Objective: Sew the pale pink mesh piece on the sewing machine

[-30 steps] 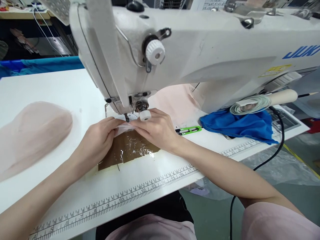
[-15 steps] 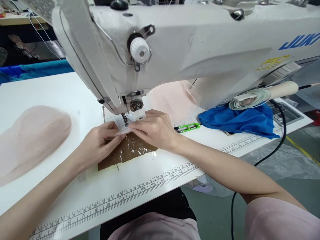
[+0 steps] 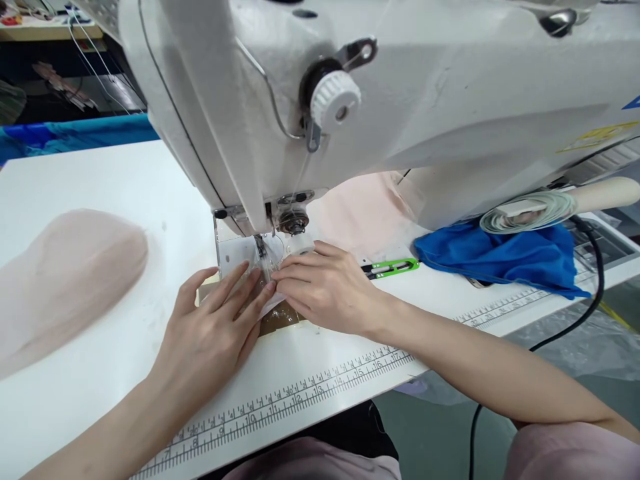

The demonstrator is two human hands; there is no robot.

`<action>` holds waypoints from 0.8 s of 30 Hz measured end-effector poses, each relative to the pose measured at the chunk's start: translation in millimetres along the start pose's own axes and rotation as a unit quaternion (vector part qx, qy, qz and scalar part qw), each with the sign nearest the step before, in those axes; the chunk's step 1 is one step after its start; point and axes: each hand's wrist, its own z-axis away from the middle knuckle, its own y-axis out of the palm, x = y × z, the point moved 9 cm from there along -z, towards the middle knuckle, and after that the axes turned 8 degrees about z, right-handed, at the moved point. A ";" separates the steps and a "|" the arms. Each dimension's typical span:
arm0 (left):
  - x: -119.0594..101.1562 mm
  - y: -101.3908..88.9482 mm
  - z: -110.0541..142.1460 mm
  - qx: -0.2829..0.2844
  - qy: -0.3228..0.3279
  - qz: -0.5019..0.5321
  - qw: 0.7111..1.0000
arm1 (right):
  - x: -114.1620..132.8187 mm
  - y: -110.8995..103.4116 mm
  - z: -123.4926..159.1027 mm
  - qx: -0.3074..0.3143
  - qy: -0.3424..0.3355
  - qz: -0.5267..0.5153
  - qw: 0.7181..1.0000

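On the white tabletop [image 3: 90,170], near the presser foot [image 3: 261,248], the left hand [image 3: 210,327] rests spread on sheer fabric [image 3: 273,302], which the right hand [image 3: 333,290] pinches.

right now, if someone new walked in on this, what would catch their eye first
Probably the big white sewing machine filling the upper part of the view. Just below its needle end, the left hand spreads its fingers beside the bent fingers of the right hand. The bright blue cloth stands out on the white tabletop at the right.
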 end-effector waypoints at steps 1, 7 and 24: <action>0.7 0.0 -0.1 -0.001 -0.001 0.001 1.000 | 0.1 0.3 -0.1 0.001 -0.001 -0.001 1.000; 6.5 0.3 -3.2 -0.012 -0.003 0.004 1.000 | -4.1 2.2 -1.9 -0.003 0.013 -0.001 1.000; 25.8 5.1 -8.2 -0.018 -0.002 -0.019 1.000 | -16.5 18.4 -5.6 0.015 0.020 0.032 0.999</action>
